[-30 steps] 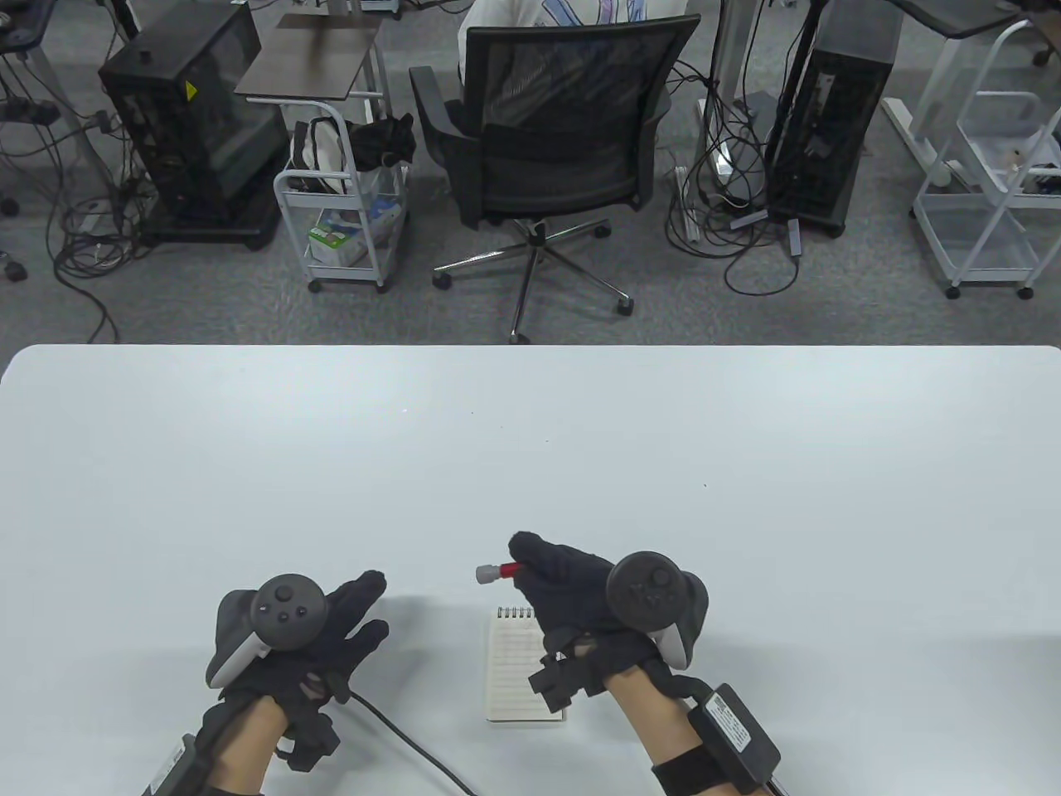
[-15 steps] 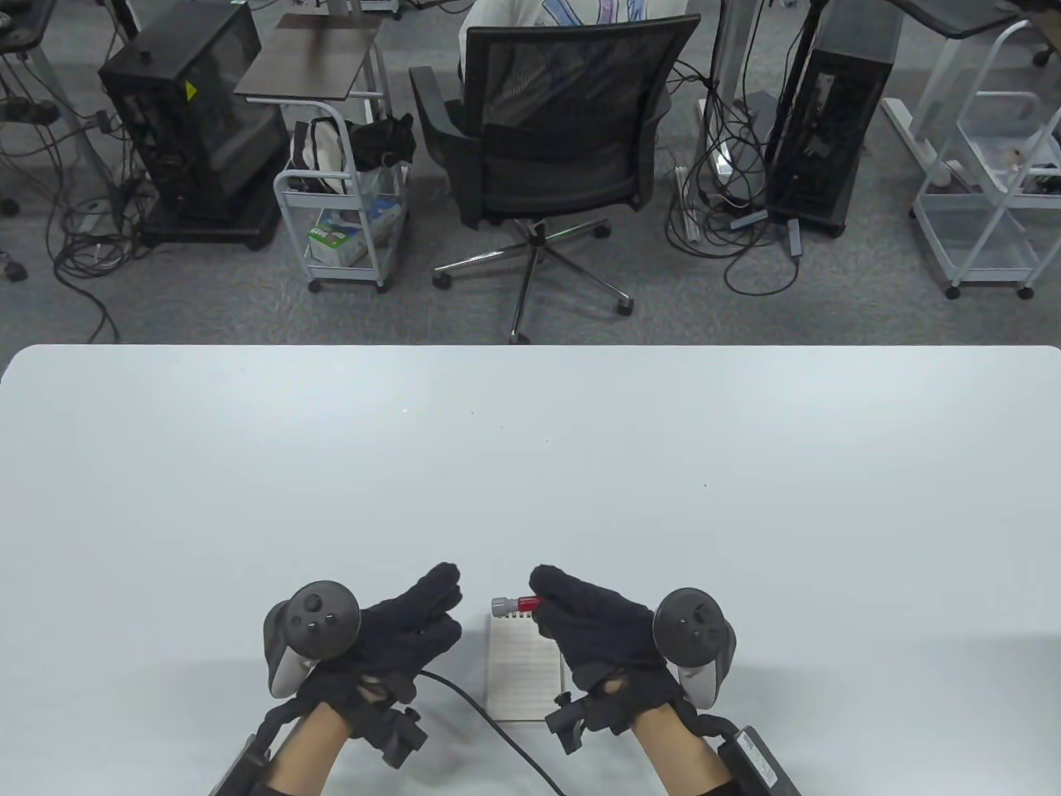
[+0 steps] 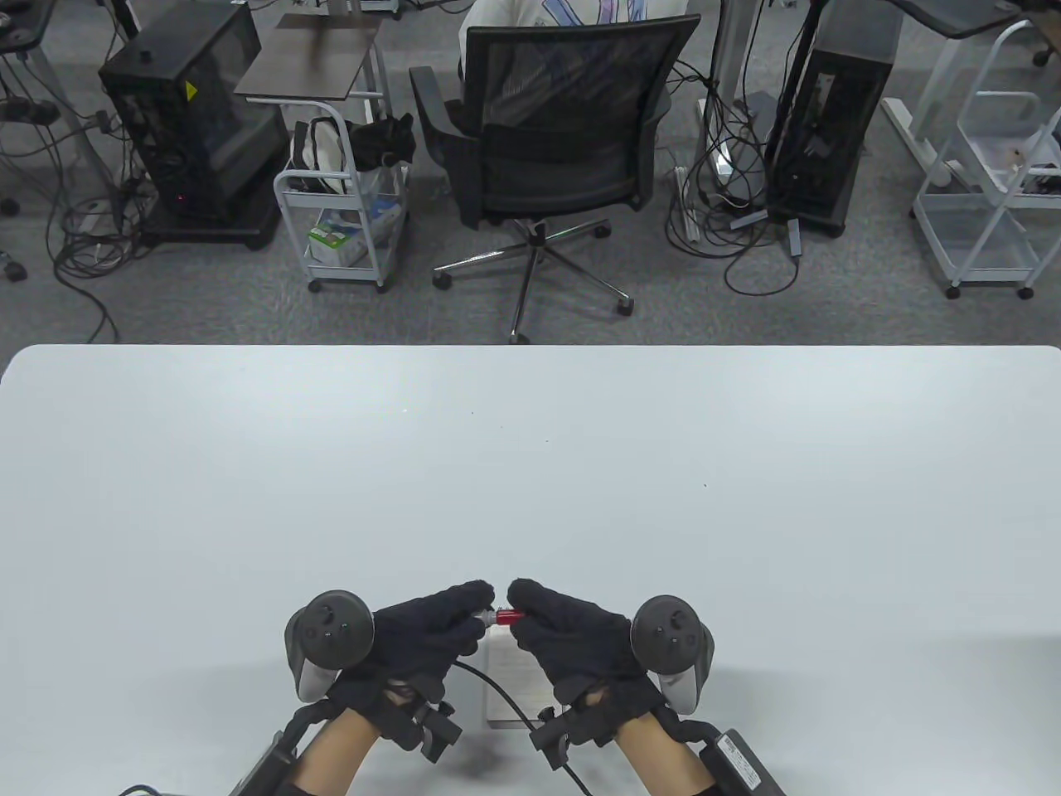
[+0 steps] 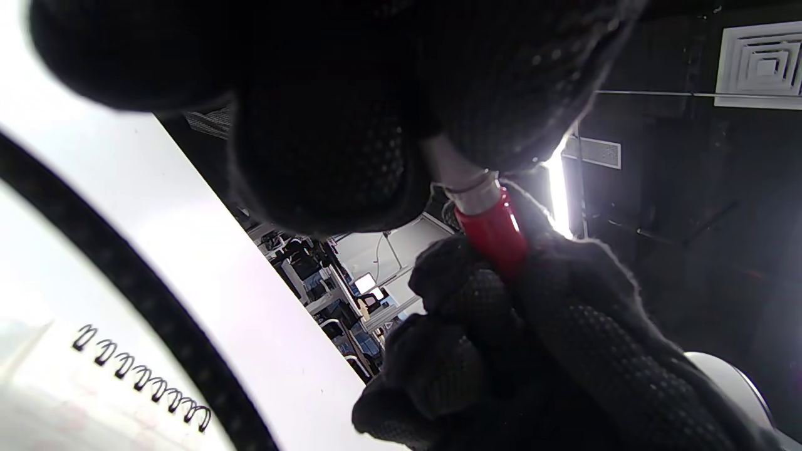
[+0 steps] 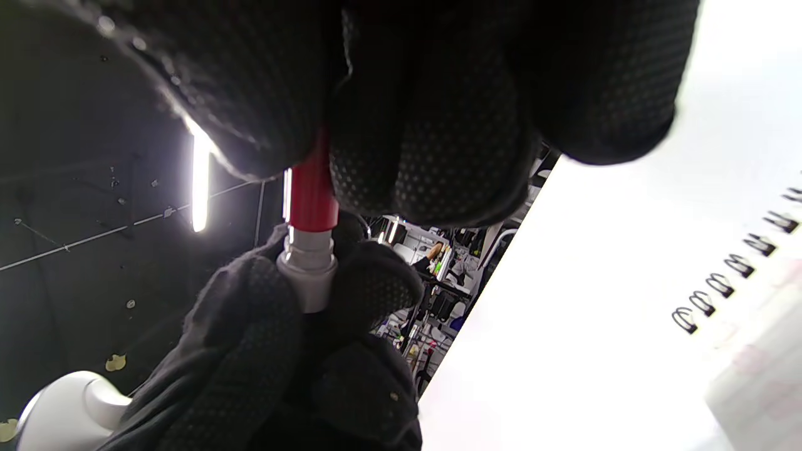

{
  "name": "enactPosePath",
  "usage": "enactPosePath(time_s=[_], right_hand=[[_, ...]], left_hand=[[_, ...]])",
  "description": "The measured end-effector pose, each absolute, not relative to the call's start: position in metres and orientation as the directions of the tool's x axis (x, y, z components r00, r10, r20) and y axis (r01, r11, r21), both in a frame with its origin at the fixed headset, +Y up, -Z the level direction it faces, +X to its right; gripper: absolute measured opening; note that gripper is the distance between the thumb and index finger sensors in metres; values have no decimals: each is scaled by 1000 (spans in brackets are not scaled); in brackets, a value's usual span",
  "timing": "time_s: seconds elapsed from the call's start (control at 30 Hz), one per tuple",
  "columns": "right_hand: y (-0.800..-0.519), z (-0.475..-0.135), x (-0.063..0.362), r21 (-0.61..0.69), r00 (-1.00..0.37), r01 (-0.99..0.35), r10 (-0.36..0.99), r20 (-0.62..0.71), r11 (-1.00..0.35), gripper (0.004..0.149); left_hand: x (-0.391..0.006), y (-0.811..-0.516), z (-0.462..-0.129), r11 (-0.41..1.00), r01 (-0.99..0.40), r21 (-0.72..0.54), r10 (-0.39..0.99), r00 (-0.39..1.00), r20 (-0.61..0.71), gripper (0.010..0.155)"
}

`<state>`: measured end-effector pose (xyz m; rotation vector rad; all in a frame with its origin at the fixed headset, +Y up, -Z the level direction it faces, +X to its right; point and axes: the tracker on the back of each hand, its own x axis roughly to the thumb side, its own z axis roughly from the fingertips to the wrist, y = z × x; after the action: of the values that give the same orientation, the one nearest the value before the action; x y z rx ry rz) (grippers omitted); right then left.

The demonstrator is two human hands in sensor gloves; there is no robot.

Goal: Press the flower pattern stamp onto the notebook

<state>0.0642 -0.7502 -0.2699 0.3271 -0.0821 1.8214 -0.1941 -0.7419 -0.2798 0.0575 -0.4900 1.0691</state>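
Note:
The stamp (image 3: pixel 501 617) is a small red barrel with a grey-white cap end. My right hand (image 3: pixel 530 618) grips the red barrel (image 5: pixel 311 197). My left hand (image 3: pixel 472 618) pinches the grey-white cap (image 4: pixel 467 181), also seen in the right wrist view (image 5: pixel 307 269). Both hands hold the stamp above the table, over the top edge of the small spiral notebook (image 3: pixel 506 672), which lies open on a lined page. The hands hide most of the notebook. Its wire spiral shows in the left wrist view (image 4: pixel 141 379) and right wrist view (image 5: pixel 730 272).
The white table (image 3: pixel 530 464) stretches far ahead of the hands. A black cable (image 3: pixel 506 705) crosses the notebook between my wrists. An office chair (image 3: pixel 555 133), carts and computer towers stand on the floor beyond the far edge.
My left hand moved right and took hold of the stamp's cap end. My right hand brought the stamp down and slightly toward me, so both hands now meet over the notebook.

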Motion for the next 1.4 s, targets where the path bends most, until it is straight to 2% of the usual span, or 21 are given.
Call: enactPosePath(time_s=[0.23, 0.43, 0.57, 0.63, 0.77, 0.93, 1.1, 1.2, 1.4], right_hand=[[-754, -272, 62, 138, -233, -953, 944, 235, -270, 48], [-749, -270, 63, 109, -266, -945, 920, 287, -307, 46], [-746, -273, 79, 41, -258, -959, 926, 274, -279, 45], [-745, -276, 89, 12, -254, -964, 931, 264, -266, 45], [-743, -282, 104, -32, -248, -968, 938, 244, -247, 46], [-745, -284, 107, -41, -254, -967, 938, 237, -252, 46], [-742, -284, 108, -55, -305, -952, 915, 264, -302, 45], [-742, -285, 110, -62, -308, -951, 914, 265, -302, 45], [-742, -286, 116, -69, -328, -944, 907, 265, -321, 46]], left_hand=[[-193, -743, -279, 493, -848, -194, 825, 385, 415, 50], [-194, -738, -279, 498, -843, -201, 824, 388, 412, 50], [-211, -737, -283, 482, -859, -172, 837, 394, 379, 49], [-225, -734, -285, 535, -830, -155, 811, 454, 369, 49], [-250, -723, -287, 798, -603, -22, 566, 735, 373, 49], [-252, -728, -299, 976, -209, -58, 216, 930, 298, 49], [-247, -742, -315, 990, 95, -101, -61, 953, 295, 49], [-246, -754, -325, 978, 124, -166, -75, 958, 278, 49], [-239, -768, -332, 952, 236, -194, -171, 938, 301, 49]])
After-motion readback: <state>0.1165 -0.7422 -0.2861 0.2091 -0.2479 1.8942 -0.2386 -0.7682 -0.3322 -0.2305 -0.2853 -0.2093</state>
